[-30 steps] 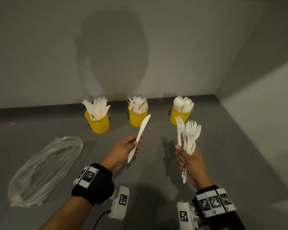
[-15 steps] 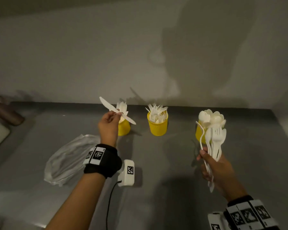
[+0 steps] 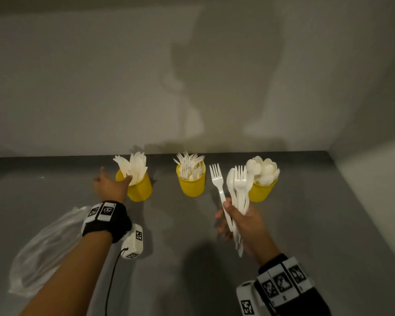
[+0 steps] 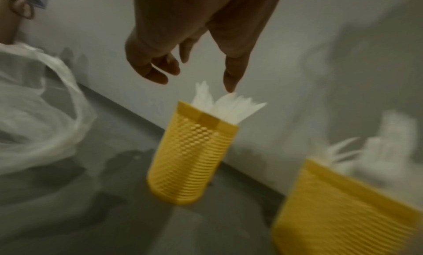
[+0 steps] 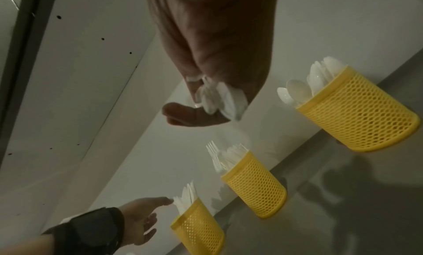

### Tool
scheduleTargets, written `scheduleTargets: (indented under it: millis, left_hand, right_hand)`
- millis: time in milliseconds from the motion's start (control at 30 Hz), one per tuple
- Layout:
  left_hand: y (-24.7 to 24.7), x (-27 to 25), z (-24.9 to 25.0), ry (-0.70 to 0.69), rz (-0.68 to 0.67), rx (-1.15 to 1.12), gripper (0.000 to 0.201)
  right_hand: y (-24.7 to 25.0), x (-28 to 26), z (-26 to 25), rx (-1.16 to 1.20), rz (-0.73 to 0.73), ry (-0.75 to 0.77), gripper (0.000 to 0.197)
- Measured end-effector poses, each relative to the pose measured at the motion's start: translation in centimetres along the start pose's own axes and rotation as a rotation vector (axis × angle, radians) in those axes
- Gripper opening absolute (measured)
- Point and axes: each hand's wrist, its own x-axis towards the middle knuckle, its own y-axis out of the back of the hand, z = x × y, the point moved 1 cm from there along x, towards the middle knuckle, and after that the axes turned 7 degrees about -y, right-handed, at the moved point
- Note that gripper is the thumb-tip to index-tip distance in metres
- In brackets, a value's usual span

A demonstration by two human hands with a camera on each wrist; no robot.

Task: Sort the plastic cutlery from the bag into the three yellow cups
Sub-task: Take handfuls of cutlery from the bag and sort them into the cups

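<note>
Three yellow mesh cups stand in a row by the back wall: the left cup [image 3: 140, 187] holds knives [image 3: 135, 167], the middle cup [image 3: 192, 184] holds forks, the right cup [image 3: 261, 190] holds spoons. My left hand [image 3: 111, 184] is spread and empty just left of the knife cup, its fingertips [image 4: 228, 85] touching the knife tips [image 4: 228, 105]. My right hand [image 3: 242, 221] grips a bundle of white forks and a spoon [image 3: 237, 190], held upright in front of the spoon cup. The knife cup [image 5: 198, 230], fork cup [image 5: 256, 184] and spoon cup [image 5: 364, 116] show in the right wrist view.
A crumpled clear plastic bag [image 3: 46, 249] lies flat on the grey table [image 3: 180, 258] at the left, under my left forearm. White walls close in the back and the right side. A brownish object [image 4: 13, 22] stands far left.
My left hand carried the knife to the left cup and let it go; the hand is now empty. The right hand kept its bundle, shifting slightly.
</note>
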Motion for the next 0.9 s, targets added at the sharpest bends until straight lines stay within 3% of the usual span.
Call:
scheduleTargets:
  millis: [67, 100, 200, 267, 333, 467, 567, 700, 800, 900]
  left_hand:
    - [0.0, -2.8, 1.5, -0.128, 0.063, -0.149, 0.074]
    - [-0.3, -4.7, 2.5, -0.196, 0.011, -0.216, 0.061]
    - [-1.1, -11.7, 6.0, -0.352, -0.434, -0.310, 0.011]
    - [-1.7, -15.0, 7.6, -0.374, -0.657, -0.382, 0.011]
    - [-2.2, -16.4, 8.3, -0.307, -0.725, -0.528, 0.017]
    - [-1.9, -15.4, 8.9, -0.259, -0.659, -0.594, 0.005]
    - [-1.0, -11.6, 9.4, -0.228, -0.450, -0.670, 0.007]
    - [-0.7, -6.1, 10.0, -0.349, -0.154, -0.557, 0.012]
    - [-2.8, -4.2, 9.4, -0.386, -0.111, -0.398, 0.011]
    - [-5.9, -3.3, 7.7, -0.397, -0.207, -0.219, 0.014]
  right_hand:
    - [-0.4, -0.5, -0.1, 0.020, 0.002, 0.014, 0.009]
    - [-0.6, -0.7, -0.1, 0.030, 0.004, 0.016, 0.008]
    - [-1.4, -1.1, 0.0, 0.021, 0.019, 0.032, 0.008]
    - [-2.1, -1.2, 0.0, -0.011, 0.019, 0.034, 0.009]
    - [-2.7, -1.2, 0.1, -0.039, 0.003, 0.020, 0.011]
    - [-3.3, -0.7, 0.1, 0.005, -0.029, -0.024, 0.013]
    - [-2.6, -0.1, 0.2, 0.055, 0.033, -0.056, 0.011]
    - [-1.3, 0.4, 0.3, -0.011, 0.149, -0.001, 0.013]
    - [-0.8, 0.8, 0.1, -0.131, 0.187, 0.020, 0.012]
    - [-0.7, 1.2, 0.1, -0.154, 0.203, 0.026, 0.009]
